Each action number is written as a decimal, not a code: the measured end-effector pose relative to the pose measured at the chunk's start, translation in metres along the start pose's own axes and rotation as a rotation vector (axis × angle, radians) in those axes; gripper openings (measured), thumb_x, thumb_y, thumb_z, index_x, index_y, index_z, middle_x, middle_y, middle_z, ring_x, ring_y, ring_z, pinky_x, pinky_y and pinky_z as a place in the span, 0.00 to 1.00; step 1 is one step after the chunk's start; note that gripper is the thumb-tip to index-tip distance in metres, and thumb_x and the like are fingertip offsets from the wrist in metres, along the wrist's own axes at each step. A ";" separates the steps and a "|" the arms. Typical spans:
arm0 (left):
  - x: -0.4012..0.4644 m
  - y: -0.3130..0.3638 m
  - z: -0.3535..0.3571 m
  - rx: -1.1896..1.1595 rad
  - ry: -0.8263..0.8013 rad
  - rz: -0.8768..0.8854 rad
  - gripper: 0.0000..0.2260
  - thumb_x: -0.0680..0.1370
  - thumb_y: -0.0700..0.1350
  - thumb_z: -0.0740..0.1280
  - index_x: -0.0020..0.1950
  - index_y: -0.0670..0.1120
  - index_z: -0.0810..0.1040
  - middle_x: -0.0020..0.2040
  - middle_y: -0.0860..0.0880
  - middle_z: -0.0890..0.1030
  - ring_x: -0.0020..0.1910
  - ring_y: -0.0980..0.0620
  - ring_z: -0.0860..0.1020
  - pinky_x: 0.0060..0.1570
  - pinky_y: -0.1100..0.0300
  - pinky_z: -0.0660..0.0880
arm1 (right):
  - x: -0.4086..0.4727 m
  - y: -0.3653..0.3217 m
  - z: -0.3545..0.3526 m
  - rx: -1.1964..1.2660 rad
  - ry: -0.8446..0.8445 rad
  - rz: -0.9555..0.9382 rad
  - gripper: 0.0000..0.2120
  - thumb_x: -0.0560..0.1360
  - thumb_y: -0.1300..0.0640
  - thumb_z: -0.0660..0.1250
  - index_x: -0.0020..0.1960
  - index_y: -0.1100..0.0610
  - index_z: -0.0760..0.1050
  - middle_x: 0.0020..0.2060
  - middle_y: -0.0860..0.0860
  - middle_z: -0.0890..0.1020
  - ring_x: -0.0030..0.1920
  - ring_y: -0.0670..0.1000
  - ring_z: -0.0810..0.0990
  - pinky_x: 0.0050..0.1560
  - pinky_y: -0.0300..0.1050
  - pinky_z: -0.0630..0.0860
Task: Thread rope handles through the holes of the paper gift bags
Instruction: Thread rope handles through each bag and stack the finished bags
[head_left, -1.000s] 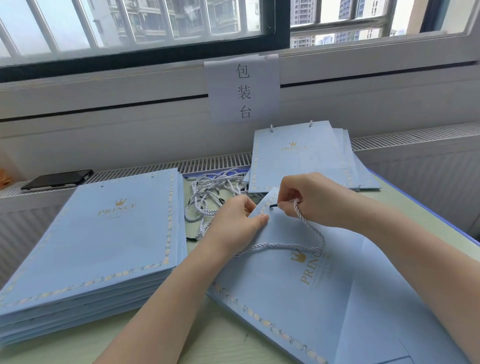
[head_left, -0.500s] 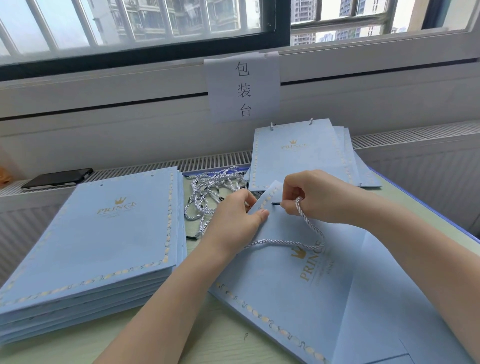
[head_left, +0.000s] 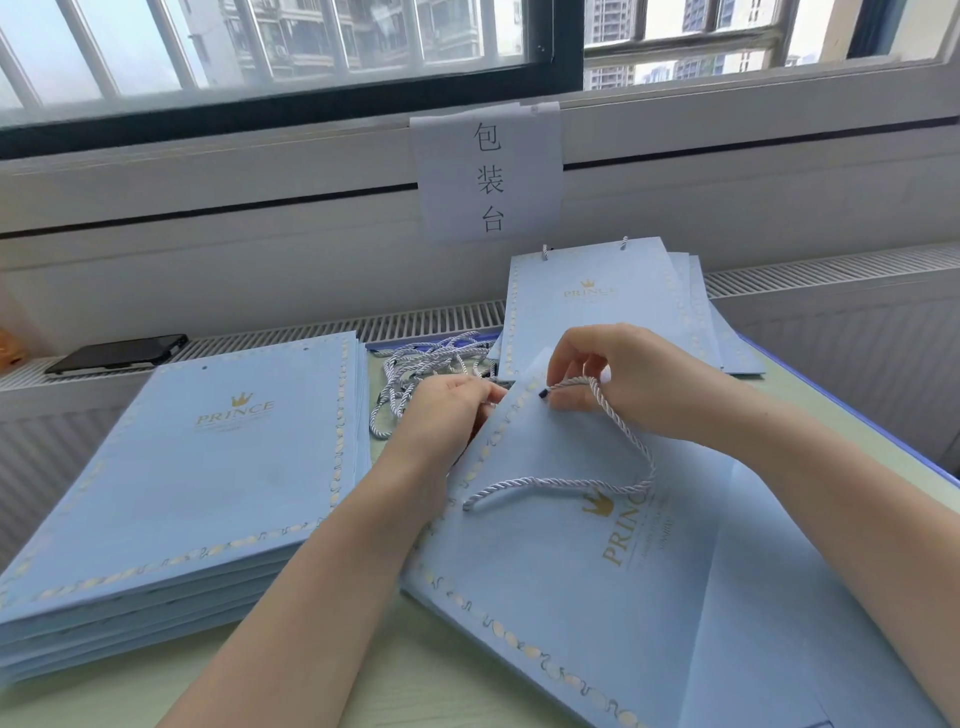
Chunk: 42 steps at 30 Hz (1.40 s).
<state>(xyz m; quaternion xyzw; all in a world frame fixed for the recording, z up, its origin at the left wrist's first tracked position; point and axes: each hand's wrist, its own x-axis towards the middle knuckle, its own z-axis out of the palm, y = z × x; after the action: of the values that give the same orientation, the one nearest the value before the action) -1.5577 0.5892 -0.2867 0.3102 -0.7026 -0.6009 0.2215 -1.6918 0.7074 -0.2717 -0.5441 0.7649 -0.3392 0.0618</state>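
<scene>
Rope handle is lying looped across the blue gift bag near the table's front edge, its black-tipped end held just beside the bag's upper corner. The right hand is pinching the rope just behind that tip, aiming it leftward along the bag's top edge. The left hand, fingers curled on that corner, is steadying the paper directly opposite the tip. The hole itself is not showing; judging by the aim, it lies between the two hands, nearer the right.
</scene>
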 end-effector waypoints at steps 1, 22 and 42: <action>0.001 -0.001 -0.002 -0.024 -0.016 -0.043 0.14 0.79 0.38 0.60 0.38 0.43 0.81 0.30 0.45 0.78 0.26 0.51 0.74 0.26 0.66 0.71 | -0.001 -0.001 0.000 0.000 -0.017 -0.013 0.06 0.72 0.53 0.72 0.40 0.46 0.75 0.38 0.45 0.77 0.39 0.45 0.74 0.39 0.32 0.68; 0.007 -0.002 -0.016 -0.161 -0.298 -0.218 0.09 0.74 0.33 0.67 0.49 0.42 0.84 0.43 0.39 0.82 0.32 0.49 0.72 0.25 0.65 0.67 | 0.001 0.014 0.004 0.028 -0.046 0.091 0.18 0.67 0.39 0.69 0.54 0.44 0.71 0.49 0.43 0.75 0.46 0.42 0.75 0.47 0.38 0.71; -0.004 0.004 -0.010 0.074 -0.122 -0.008 0.07 0.77 0.35 0.65 0.45 0.39 0.83 0.40 0.41 0.84 0.32 0.49 0.80 0.34 0.59 0.78 | 0.006 0.022 0.001 0.137 0.067 -0.039 0.12 0.75 0.61 0.68 0.54 0.46 0.75 0.45 0.50 0.80 0.48 0.53 0.77 0.53 0.46 0.73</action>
<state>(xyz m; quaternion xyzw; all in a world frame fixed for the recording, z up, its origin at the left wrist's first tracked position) -1.5490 0.5854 -0.2809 0.2837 -0.7352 -0.5932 0.1645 -1.7112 0.7055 -0.2831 -0.5417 0.7309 -0.4098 0.0665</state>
